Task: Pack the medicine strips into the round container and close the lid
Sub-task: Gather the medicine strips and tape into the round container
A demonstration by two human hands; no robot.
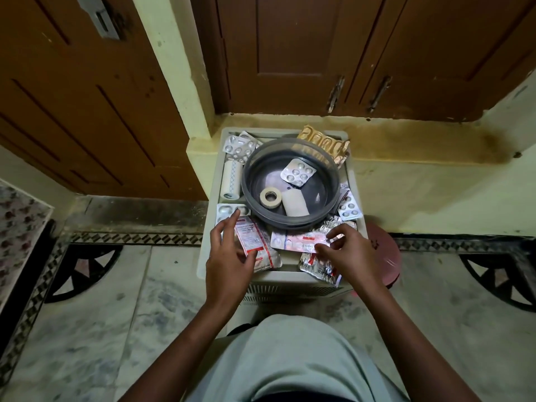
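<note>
A round dark container (293, 220) stands open on a white stand (208, 227). Inside it lie a silver blister strip (298, 172), a tape roll (270, 197) and a bandage roll (295, 202). More strips lie around it on the stand. My left hand (229, 256) hovers with fingers apart over a red-and-white strip (252, 242), its index tip near a silver strip (226, 210). My right hand (352, 249) pinches the right end of a pink-and-silver strip (298, 240) between thumb and forefinger. No lid sits on the container.
Silver strips (239, 146) and a gold strip (324, 143) lie at the back, a white roll (232, 179) on the left, a strip (349, 208) on the right, and a crumpled foil strip (319, 268) in front. A round maroon object (384, 256) sits on the floor beside the stand. Wooden doors stand behind.
</note>
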